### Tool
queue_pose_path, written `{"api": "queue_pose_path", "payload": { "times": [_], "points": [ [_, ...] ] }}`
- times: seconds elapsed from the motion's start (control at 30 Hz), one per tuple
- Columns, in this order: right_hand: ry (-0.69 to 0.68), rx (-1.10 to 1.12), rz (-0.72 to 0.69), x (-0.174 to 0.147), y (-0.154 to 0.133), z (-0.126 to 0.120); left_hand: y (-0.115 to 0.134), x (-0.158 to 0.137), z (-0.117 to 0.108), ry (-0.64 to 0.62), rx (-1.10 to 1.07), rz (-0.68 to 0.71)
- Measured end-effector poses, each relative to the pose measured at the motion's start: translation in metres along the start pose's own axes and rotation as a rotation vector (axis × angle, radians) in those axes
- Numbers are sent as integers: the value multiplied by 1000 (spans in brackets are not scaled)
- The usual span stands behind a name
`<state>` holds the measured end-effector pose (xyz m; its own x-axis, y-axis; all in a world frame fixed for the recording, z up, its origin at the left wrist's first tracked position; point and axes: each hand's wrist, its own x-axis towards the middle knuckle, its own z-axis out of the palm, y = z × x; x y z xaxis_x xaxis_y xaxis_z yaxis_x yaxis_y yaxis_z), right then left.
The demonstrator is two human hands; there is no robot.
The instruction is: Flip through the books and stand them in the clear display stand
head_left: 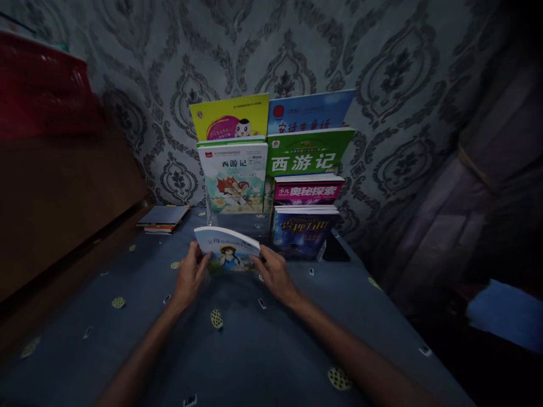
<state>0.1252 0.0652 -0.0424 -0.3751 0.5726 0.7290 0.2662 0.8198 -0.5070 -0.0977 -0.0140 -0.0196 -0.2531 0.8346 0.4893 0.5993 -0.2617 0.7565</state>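
Note:
Between my two hands is a thin book (229, 257) with a pale blue cover showing a figure in a yellow hat. My left hand (190, 274) grips its left edge, thumb in front. On the right edge, my right hand (274, 271) holds it the same way. The book is tilted back and slightly bowed along its top. Just behind it stands a tiered rack of books: a white-covered book (235, 181) and a yellow book (231, 116) on the left, a blue book (311, 107), a green book (311, 152), a magenta book (307, 192) and a dark blue book (301, 232) on the right.
A small stack of books (163, 217) lies at the back left of the patterned dark cloth (169, 339). A brown wooden piece (63, 198) with a red bag (42, 85) on top borders the left. Patterned wallpaper rises behind; a tied curtain (475, 164) hangs right.

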Motion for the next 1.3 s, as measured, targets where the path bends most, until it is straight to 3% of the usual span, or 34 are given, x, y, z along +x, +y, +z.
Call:
{"api": "queue_pose_path", "payload": {
  "times": [0.23, 0.43, 0.7, 0.87, 1.07, 1.17, 1.3],
  "points": [
    [167, -106, -78, 55, 2, -12, 30, 53, -8, 192, 137, 250],
    [284, -117, -92, 93, 0, -22, 48, 93, -4, 243, 88, 387],
    [250, -103, -108, 95, 11, -15, 23, 109, 13, 245, 90, 339],
    [196, -143, 27, 97, 18, -3, 8, 116, 17, 205, 112, 283],
    [73, -268, 253, 104, 24, 9, -3, 125, 19, 197, 333, 278],
    [109, -317, 281, 106, 25, 17, -2, 126, 21, 215, 403, 249],
    [255, -306, 252, 101, 22, 29, -1, 127, 25, 255, 436, 203]
  ]
}}
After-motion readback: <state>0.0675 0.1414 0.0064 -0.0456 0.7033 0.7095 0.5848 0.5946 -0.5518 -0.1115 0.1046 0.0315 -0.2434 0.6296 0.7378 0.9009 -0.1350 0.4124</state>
